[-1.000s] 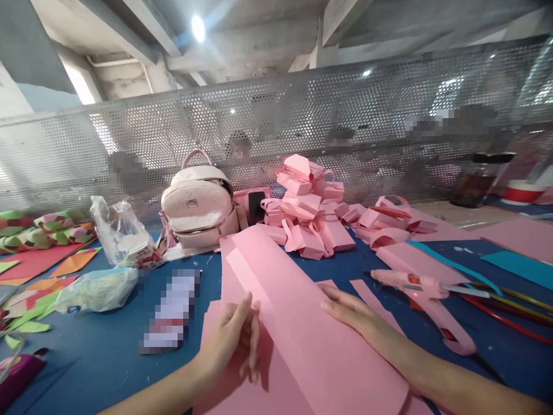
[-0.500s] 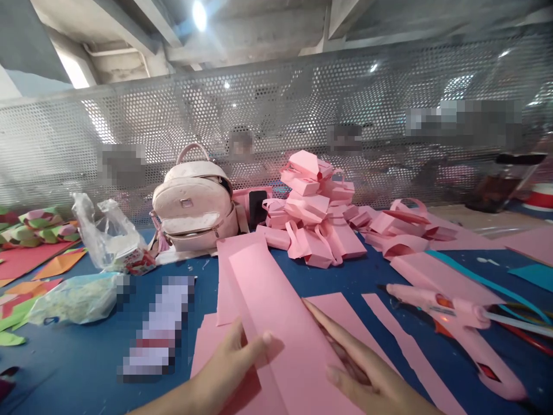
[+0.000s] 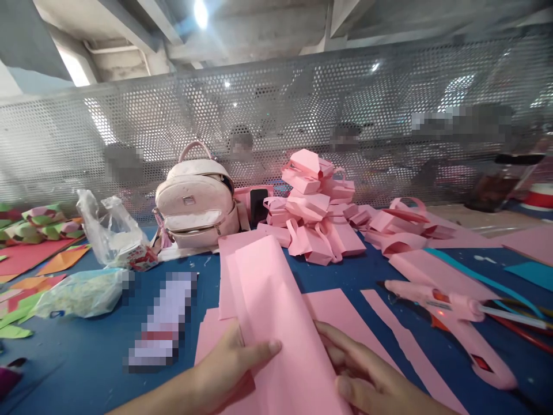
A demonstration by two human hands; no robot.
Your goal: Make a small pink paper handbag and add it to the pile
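a flat blue table [image 3: 95, 351] spreads beneath both hands. between them they hold a long folded pink paper sheet [image 3: 280, 305], left hand [image 3: 231, 357] with thumb on top, right hand [image 3: 363, 369] at its right edge. beyond them sit heaped pink folded-paper bags [image 3: 309, 207] and a rounded cream backpack [image 3: 194, 199]; right of them, a pink plastic glue gun [image 3: 453, 317].
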